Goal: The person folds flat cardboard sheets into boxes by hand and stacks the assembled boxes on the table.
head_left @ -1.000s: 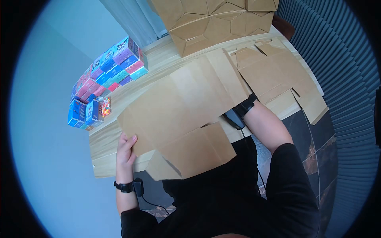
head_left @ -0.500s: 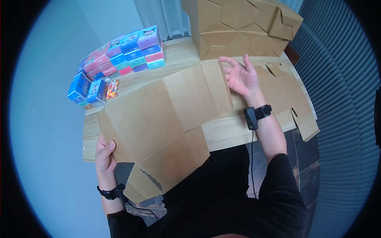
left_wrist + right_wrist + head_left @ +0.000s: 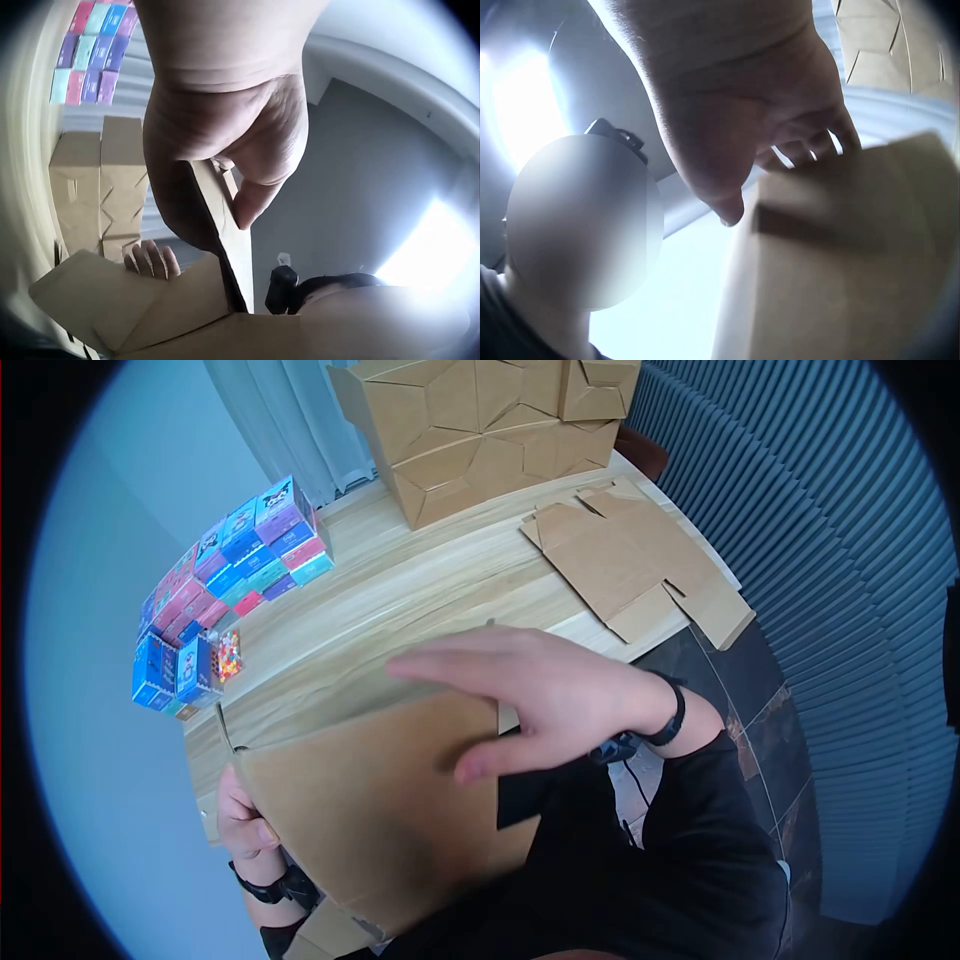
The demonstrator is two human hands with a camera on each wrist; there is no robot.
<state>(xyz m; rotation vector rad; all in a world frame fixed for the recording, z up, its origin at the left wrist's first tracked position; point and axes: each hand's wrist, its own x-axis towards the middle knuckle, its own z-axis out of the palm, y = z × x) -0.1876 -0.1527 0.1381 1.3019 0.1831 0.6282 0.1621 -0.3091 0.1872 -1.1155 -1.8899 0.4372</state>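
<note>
A brown flat-cut cardboard box (image 3: 370, 810) with creased panels is tilted up in front of the person's body. My left hand (image 3: 243, 820) grips its left edge, the thumb lying on the near face. In the left wrist view the cardboard edge (image 3: 234, 247) passes between that thumb and the fingers. My right hand (image 3: 540, 690) is over the upper right edge of the cardboard, fingers extended and thumb spread apart. The right wrist view has the right hand (image 3: 750, 105) beside a panel (image 3: 840, 277), fingertips partly behind its top edge. The far side of the cardboard is hidden in the head view.
Another flattened cardboard piece (image 3: 630, 560) lies on the right of the wooden table (image 3: 400, 580). Large assembled cardboard boxes (image 3: 500, 450) stand at the back. Stacked colourful small boxes (image 3: 250, 550) and a bag of bright beads (image 3: 229, 655) sit at the left.
The cardboard has come closer to the body and tilted up, its right panels now out of sight. My right hand has moved left from beside the right edge to over the cardboard.
</note>
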